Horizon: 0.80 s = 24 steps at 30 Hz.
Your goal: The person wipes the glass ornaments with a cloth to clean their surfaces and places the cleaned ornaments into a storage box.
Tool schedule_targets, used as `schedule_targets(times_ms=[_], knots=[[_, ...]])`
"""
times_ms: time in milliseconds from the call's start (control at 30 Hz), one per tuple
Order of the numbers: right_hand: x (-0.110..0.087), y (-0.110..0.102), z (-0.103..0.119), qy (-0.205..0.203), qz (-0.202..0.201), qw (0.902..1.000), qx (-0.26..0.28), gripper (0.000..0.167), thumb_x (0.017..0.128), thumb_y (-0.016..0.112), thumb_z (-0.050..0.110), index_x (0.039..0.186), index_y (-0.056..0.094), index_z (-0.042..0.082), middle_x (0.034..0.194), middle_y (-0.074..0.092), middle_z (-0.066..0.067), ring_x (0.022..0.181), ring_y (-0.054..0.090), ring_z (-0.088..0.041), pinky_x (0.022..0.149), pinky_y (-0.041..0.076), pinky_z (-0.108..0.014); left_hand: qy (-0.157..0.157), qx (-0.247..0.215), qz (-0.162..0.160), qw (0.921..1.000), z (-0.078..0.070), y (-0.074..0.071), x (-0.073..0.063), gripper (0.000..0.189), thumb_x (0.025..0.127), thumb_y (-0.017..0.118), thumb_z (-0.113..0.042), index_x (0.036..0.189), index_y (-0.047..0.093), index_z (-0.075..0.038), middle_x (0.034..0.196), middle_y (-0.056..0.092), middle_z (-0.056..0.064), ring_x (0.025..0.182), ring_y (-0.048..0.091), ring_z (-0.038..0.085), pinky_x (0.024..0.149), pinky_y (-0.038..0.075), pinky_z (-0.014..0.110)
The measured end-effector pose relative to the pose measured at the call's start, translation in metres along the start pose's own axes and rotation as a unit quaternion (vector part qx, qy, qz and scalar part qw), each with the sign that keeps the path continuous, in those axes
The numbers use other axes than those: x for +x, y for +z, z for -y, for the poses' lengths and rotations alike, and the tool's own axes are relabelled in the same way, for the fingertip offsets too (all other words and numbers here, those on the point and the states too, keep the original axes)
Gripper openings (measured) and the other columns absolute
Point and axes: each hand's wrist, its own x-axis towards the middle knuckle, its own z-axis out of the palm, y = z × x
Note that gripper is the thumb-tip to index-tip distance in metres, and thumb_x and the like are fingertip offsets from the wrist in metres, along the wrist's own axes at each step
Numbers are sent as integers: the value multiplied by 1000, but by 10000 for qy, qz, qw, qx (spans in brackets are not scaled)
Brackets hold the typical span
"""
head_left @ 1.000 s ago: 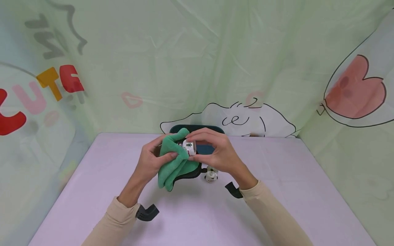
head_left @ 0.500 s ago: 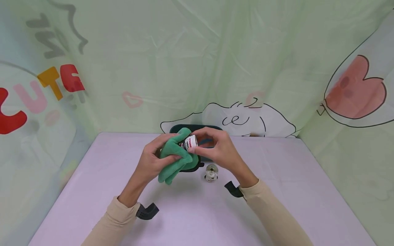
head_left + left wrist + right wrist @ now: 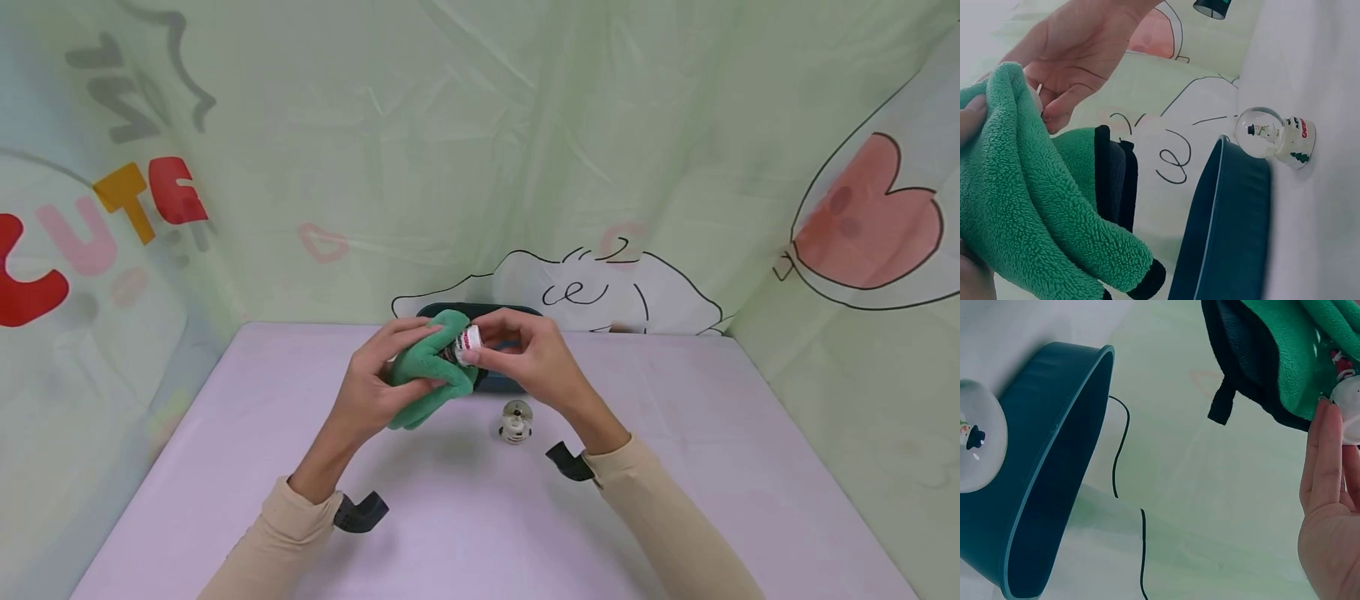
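My left hand (image 3: 366,379) grips a fluffy green cloth (image 3: 426,368) with black edging, folded over the globe end of a small snow globe (image 3: 469,340). My right hand (image 3: 528,354) pinches that globe's white base, which bears red lettering, between thumb and fingers. In the right wrist view a tiny red figure shows through the glass beside the green cloth (image 3: 1297,350). The held globe is mostly hidden by the cloth in the left wrist view. A second snow globe (image 3: 1294,140), with a snowman inside, stands upright on the table below my hands.
A dark teal bin (image 3: 501,383) stands at the table's back edge, behind my hands and the standing globe. Black curved mounts (image 3: 360,512) stick out from both wrists. A pale green printed curtain (image 3: 480,150) encloses the pale purple table (image 3: 465,533).
The held snow globe has turned, its base showing red lettering where a green tree showed before. The cloth's hanging lower edge has drawn up, uncovering the standing globe and more of the bin.
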Motion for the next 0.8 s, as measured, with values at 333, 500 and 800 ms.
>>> schedule_targets(times_ms=[333, 500, 800], knots=[[-2, 1, -4, -253, 227, 9988, 364, 35, 85, 83, 7, 118, 72, 8, 113, 70, -7, 100, 70, -25, 86, 60, -37, -79, -524, -106, 9985, 4, 4, 0, 53, 79, 79, 13, 128, 64, 1, 128, 62, 15, 120, 58, 26, 98, 53, 32], [-3, 3, -5, -578, 341, 9975, 217, 39, 85, 83, 6, 122, 71, 10, 116, 69, -4, 103, 69, -23, 87, 60, -39, -308, -616, -124, 9975, 5, 4, -3, 51, 82, 78, 10, 130, 62, 1, 121, 66, 12, 108, 62, 21, 91, 56, 31], [0, 4, -4, -1328, 447, 9901, 117, 48, 79, 84, -1, 124, 71, 8, 121, 66, -4, 111, 63, -23, 91, 58, -37, -839, -967, -350, 9911, 1, 1, -3, 48, 85, 73, 8, 131, 61, 4, 118, 68, 3, 97, 67, 17, 84, 58, 28]])
